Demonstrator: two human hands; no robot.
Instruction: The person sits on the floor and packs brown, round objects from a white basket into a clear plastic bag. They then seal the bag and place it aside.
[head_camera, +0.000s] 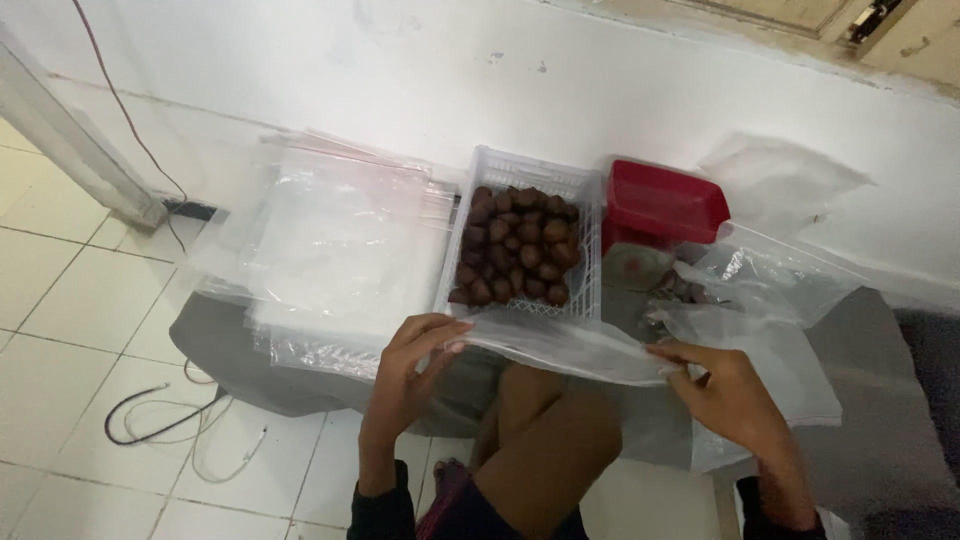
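- Your left hand (412, 362) and right hand (728, 392) each pinch an end of a clear, thin plastic bag (560, 345), which is stretched between them just above your knee.
- Judged from its sag, the bag is light, limp and slippery; hold it by the edges.
- Just beyond your grip stands a white slotted plastic basket (520, 172) of brown oval fruits (517, 248).
- Left of your left hand lies a stack of clear bags (330, 250); beyond your right hand sits a red rectangular scale (662, 205).
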